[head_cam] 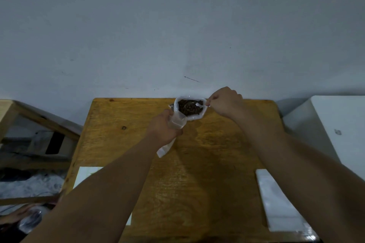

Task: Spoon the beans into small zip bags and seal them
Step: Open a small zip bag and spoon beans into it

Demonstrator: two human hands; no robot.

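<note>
A white container (197, 117) of dark brown beans (187, 107) sits at the far edge of the wooden table (207, 173). My right hand (225, 102) pinches a metal spoon (192, 105) whose bowl lies in the beans. My left hand (164, 128) holds a small clear zip bag (177, 122) upright just left of the container, its mouth open near the rim. The bag's lower end (164, 151) sticks out below my palm.
A white sheet (87, 175) lies at the table's near left, partly under my left forearm. A stack of flat clear bags (276, 203) lies at the near right. A white box (335, 124) stands to the right, wooden frames (29, 116) to the left.
</note>
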